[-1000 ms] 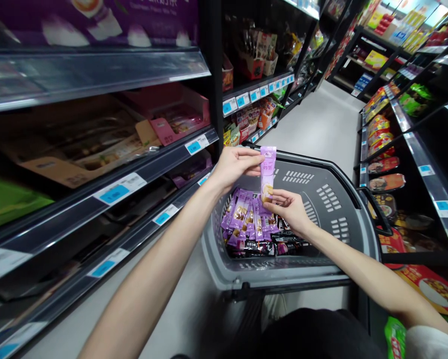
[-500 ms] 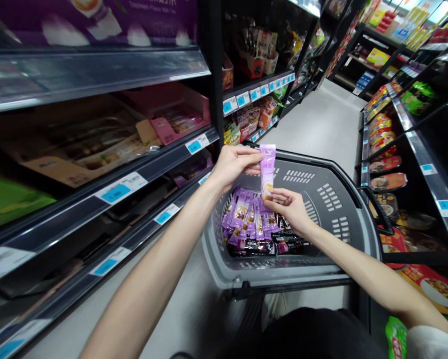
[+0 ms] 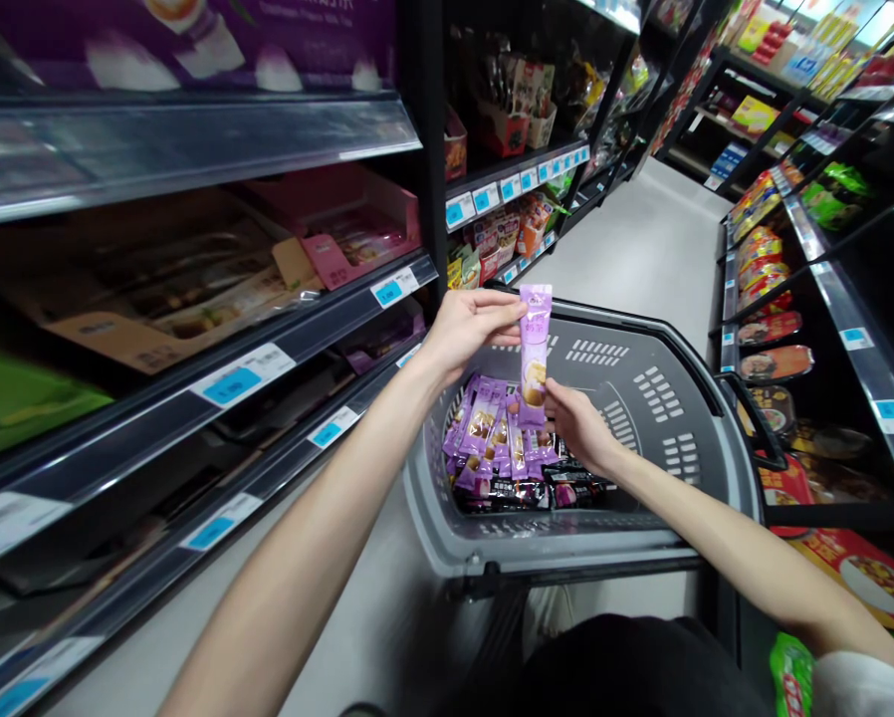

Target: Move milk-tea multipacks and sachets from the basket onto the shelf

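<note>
Upright over the basket is a slim purple sachet with a picture of a drink on its lower half. My left hand pinches its upper left edge between thumb and fingers. My right hand grips the lower right edge, its fingertips partly hidden behind the sachet. Below, a grey shopping basket with slotted walls holds a heap of similar purple sachets. Several black packets lie along the near side of that heap.
Shelves with blue-marked price tags and open cartons run close along my left. Packaged food fills a rack on the right. The aisle floor stretches ahead. A green packet is near my right elbow.
My right thumb has slid off the front of the sachet to its right edge, uncovering more of the lower part. The sachet has barely shifted; my left hand keeps its pinch.
</note>
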`<action>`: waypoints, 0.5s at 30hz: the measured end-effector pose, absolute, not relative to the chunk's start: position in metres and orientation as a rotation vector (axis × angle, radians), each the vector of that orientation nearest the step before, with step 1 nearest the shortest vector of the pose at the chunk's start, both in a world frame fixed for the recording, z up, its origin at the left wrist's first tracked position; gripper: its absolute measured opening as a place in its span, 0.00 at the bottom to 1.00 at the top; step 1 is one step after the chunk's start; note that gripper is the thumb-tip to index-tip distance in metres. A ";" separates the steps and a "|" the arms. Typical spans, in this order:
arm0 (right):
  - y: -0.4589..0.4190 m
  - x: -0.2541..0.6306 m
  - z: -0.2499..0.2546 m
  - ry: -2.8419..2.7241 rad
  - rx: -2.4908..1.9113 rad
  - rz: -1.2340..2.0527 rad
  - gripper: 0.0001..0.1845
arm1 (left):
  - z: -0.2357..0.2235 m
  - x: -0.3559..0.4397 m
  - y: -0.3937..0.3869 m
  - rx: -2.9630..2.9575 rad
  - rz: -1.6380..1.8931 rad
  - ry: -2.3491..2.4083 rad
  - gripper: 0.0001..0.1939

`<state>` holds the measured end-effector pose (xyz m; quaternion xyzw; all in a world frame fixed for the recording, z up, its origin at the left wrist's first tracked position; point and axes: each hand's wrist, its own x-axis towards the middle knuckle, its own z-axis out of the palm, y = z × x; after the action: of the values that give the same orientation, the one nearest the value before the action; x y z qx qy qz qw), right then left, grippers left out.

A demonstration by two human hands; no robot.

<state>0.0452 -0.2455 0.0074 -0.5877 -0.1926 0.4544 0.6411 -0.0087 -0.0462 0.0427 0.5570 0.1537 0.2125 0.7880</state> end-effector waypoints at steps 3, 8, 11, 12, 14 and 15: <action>-0.245 0.045 0.010 -0.422 -1.277 1.021 0.23 | 0.039 -0.007 -0.044 1.194 0.462 0.280 0.19; -0.246 0.048 0.011 -0.466 -1.277 0.929 0.18 | 0.035 -0.007 -0.043 1.220 0.317 0.155 0.17; -0.246 0.048 0.006 -0.492 -1.351 0.900 0.22 | 0.034 -0.008 -0.044 1.195 0.219 0.105 0.22; -0.246 0.047 0.005 -0.497 -1.371 0.886 0.24 | 0.035 -0.008 -0.045 1.191 0.207 0.089 0.25; -0.246 0.045 0.002 -0.514 -1.388 0.860 0.27 | 0.036 -0.009 -0.045 1.217 0.207 0.059 0.28; -0.246 0.044 0.002 -0.528 -1.383 0.862 0.26 | 0.037 -0.009 -0.045 1.241 0.222 0.052 0.28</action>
<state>0.0442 -0.2455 0.0018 -0.6101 -0.2327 0.3802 0.6551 -0.0093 -0.0452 0.0366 0.5802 0.0243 0.1038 0.8075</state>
